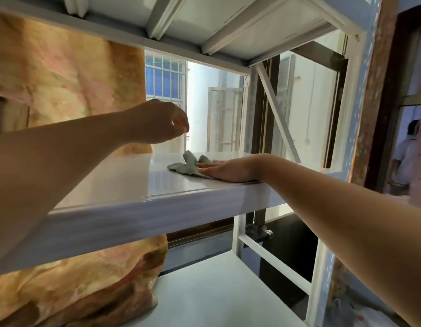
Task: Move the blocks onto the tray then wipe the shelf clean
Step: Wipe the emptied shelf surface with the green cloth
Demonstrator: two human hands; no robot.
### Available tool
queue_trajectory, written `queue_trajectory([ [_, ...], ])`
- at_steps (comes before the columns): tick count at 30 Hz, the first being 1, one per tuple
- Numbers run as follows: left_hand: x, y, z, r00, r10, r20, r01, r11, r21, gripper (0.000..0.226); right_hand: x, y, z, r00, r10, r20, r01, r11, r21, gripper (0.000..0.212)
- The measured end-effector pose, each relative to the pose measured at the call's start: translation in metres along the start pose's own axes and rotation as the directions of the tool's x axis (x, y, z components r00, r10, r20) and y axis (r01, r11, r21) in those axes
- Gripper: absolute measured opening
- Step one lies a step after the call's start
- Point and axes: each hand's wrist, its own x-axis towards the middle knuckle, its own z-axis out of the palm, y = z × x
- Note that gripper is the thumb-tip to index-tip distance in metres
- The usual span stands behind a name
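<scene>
The shelf [115,185] was a white, glossy board in a white metal rack, seen from slightly below its upper surface. A grey-green cloth [187,165] lay crumpled on the shelf, towards the right of its middle and back from the front edge.

The right hand [228,169] lay flat, palm down, on the shelf. Its fingers [206,165] were extended and together, resting on the right part of the cloth; the heel of the hand sat at the front edge of the shelf. The hand pressed on the cloth and was not closed around it.

The left hand [160,122] was raised above the shelf, clear of the surface, to the left of and above the cloth. Its fingers curled loosely downward, thumb and fingertips near one another. It touched neither the shelf nor the cloth, and nothing could be made out in its grip.

No blocks or tray were in view. The visible part of the shelf bore only the cloth and the right hand.

An orange, patterned curtain [63,74] hung behind the rack on the left. A lower shelf [216,291] showed beneath.
</scene>
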Motion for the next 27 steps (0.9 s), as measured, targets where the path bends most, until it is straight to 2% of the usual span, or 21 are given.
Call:
queue_trajectory([
  [11,-0.025,-0.032,-0.028,0.992,-0.118,0.035,0.117,0.993,0.016,0.028,0.015,-0.095,0.022,0.938,-0.340,0.067,0.344,0.937,-0.061,0.056],
  [17,-0.024,-0.042,-0.023,0.986,-0.165,0.015,0.165,0.985,-0.039,0.027,0.026,-0.135,0.023,0.853,-0.497,0.158,0.505,0.863,-0.012,0.056],
  [19,-0.024,-0.046,-0.020,0.983,-0.180,0.033,0.181,0.983,-0.040,0.026,0.034,-0.141,0.018,0.852,-0.488,0.191,0.491,0.870,0.033,0.054],
  [22,-0.025,-0.051,-0.020,0.974,-0.220,0.056,0.223,0.974,-0.046,0.026,0.050,-0.146,0.011,0.897,-0.403,0.182,0.393,0.915,0.092,0.056],
  [27,-0.035,-0.068,-0.013,0.947,-0.321,0.022,0.322,0.943,-0.086,0.026,0.099,-0.157,0.004,0.976,-0.194,0.099,0.194,0.981,0.015,0.073],
])
